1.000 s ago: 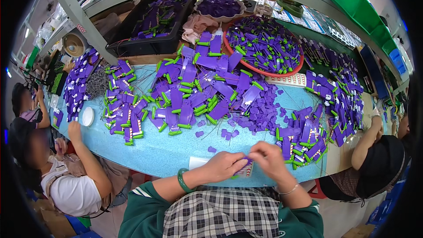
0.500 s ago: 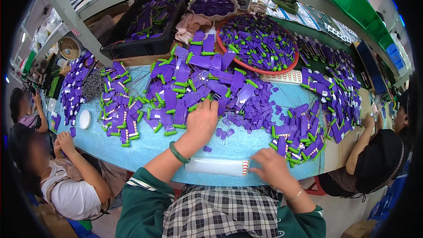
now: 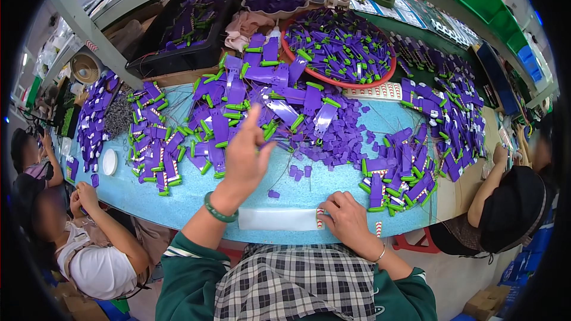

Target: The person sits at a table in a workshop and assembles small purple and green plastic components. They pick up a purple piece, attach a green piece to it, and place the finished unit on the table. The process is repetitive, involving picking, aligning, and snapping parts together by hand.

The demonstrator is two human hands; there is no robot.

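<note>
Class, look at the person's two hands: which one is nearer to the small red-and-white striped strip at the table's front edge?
Right. The right hand rests touching the striped strip; the left hand is raised farther back, over the purple pieces.

Purple parts on blue table

The left hand is raised above the light blue surface, fingers loosely spread, over a heap of purple tags with green tips. The right hand rests at the near edge, its grip pinching a small red-and-white striped strip beside a white strip. Farther off sits a red-rimmed basket full of purple pieces. A seated person works at the left.
</note>
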